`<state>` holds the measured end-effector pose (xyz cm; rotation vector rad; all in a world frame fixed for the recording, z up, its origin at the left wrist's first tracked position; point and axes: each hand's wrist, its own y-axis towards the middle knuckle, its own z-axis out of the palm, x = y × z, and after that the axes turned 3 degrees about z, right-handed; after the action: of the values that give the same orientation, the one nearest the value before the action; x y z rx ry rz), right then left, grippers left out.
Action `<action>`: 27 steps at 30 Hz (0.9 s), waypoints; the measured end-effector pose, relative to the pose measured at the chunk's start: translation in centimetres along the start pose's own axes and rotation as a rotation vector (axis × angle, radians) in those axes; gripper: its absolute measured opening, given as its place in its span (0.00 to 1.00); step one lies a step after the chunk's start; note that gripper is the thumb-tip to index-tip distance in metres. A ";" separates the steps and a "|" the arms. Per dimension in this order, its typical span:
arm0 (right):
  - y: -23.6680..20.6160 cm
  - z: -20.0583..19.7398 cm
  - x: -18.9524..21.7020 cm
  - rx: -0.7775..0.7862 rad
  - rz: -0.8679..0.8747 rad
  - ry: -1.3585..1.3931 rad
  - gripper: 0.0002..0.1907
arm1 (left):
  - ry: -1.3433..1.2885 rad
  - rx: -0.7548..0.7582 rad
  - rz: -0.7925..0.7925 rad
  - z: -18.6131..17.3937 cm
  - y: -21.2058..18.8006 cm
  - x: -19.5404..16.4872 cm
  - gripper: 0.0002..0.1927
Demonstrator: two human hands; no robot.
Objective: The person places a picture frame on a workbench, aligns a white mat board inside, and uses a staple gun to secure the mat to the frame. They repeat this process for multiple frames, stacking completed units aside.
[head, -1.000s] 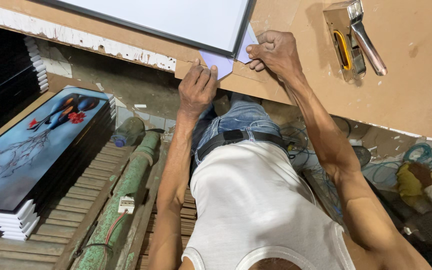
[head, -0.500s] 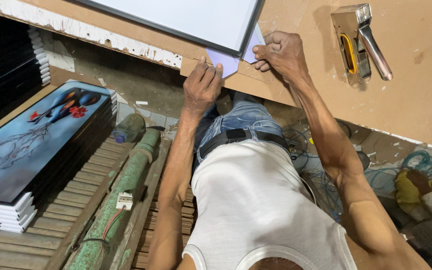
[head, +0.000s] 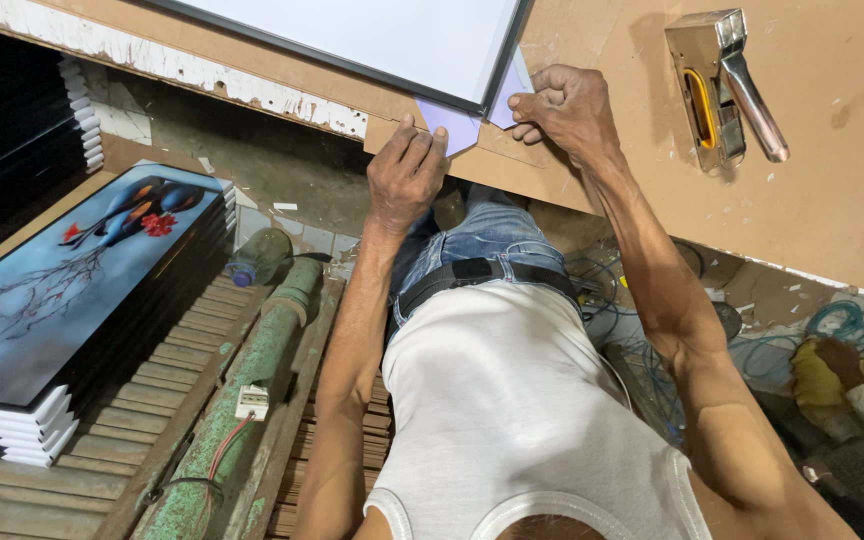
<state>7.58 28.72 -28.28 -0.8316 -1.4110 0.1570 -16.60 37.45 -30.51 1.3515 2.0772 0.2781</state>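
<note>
The left hand [head: 404, 176] kept a closed grip on the pale lilac corner protector [head: 455, 126], pinching it at the table [head: 852, 210] edge. The right hand [head: 570, 108], also closed, pinched the same protector's other flap beside the black picture frame [head: 497, 68]. The protector sat folded around that frame's near corner. Farther right on the table lay a metal staple gun [head: 724, 85].
</note>
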 end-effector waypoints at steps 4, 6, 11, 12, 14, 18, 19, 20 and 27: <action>0.0 0.1 0.1 0.001 0.025 -0.021 0.13 | 0.004 0.001 0.005 -0.4 0.3 0.1 0.14; 0.0 0.1 0.2 0.002 0.038 -0.020 0.14 | -0.001 -0.002 0.005 -0.5 0.5 0.0 0.14; -0.2 0.0 0.4 0.013 0.063 0.015 0.14 | -0.016 -0.006 -0.002 -0.6 0.7 -0.2 0.15; -0.2 0.0 0.4 0.014 0.066 0.014 0.14 | -0.013 -0.003 0.000 -0.6 0.7 -0.2 0.15; -0.2 0.0 0.5 0.015 0.074 0.013 0.14 | -0.009 0.002 0.004 -0.7 0.7 -0.2 0.16; -0.1 0.1 0.6 0.014 0.066 0.003 0.13 | -0.007 0.011 0.009 -0.8 0.7 0.0 0.16; -0.1 0.1 0.6 0.014 0.066 0.004 0.13 | -0.007 0.012 0.008 -0.7 0.7 0.0 0.16; -0.1 0.2 0.6 0.014 0.066 0.005 0.13 | -0.006 0.012 0.007 -0.7 0.6 0.0 0.16; -0.3 0.2 1.0 0.002 0.040 -0.041 0.12 | 0.010 0.005 0.001 -0.2 0.4 0.0 0.14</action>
<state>7.45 29.10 -27.33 -0.8596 -1.4336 0.2067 -16.42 37.64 -30.12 1.3572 2.0872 0.2809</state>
